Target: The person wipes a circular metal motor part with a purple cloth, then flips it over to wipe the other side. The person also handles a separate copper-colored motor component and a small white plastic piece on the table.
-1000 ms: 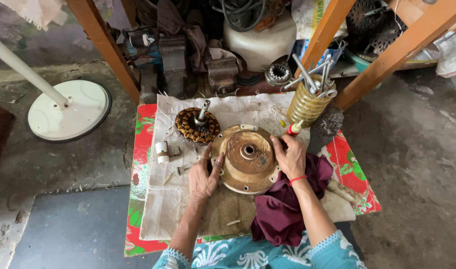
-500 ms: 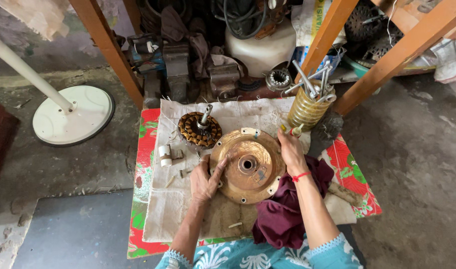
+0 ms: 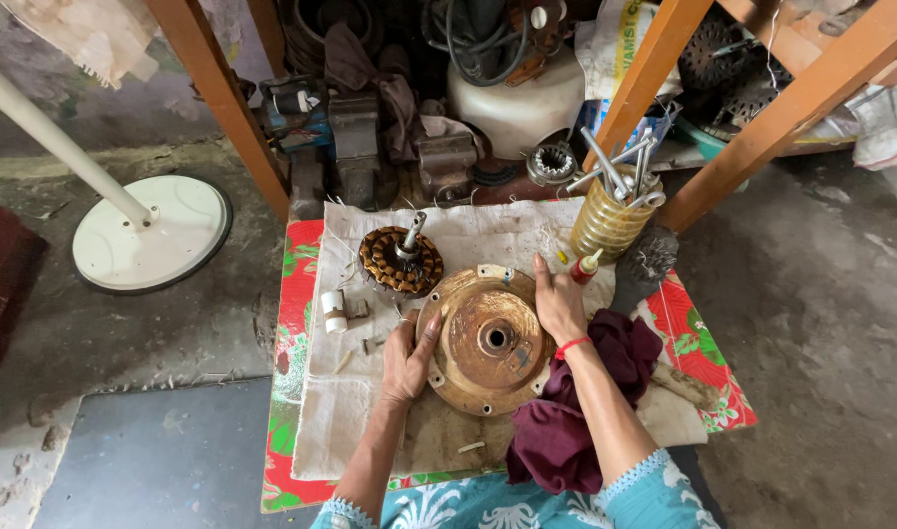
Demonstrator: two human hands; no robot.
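Both hands have shifted little since the earlier frames; the right hand (image 3: 558,302) has slid from the upper right edge of the rusty round motor cover (image 3: 487,340) onto its right rim, and the left hand (image 3: 407,358) stays against the left rim. Cover lies flat, centre hole up, near the middle of the low bench (image 3: 293,294), on a stained pale cloth (image 3: 350,411) spread over a red floral sheet (image 3: 708,367).

Left hand: fingers curled around the cover's left edge, thumb on top of the rim, gripping it. Right hand: fingers laid long and fairly straight on the right rim, palm pressing down; a red thread circles the wrist. Whether these fingers wrap the edge, cannot tell.

Around it:
- wound copper stator with shaft (image 3: 401,260), upright, just beyond the cover on the left, apart from it
- small white cylinder (image 3: 333,311) left of the cover, near the cloth's edge
- maroon rag (image 3: 566,421) under the right forearm, touching the cover's lower right side
- yellowish jar of metal tools (image 3: 610,216) at the bench's far right corner, small red-capped bottle (image 3: 585,265) just below it
- dark brush head (image 3: 645,263) beside the jar

Floor to the left: white round stand base with pole (image 3: 149,230).
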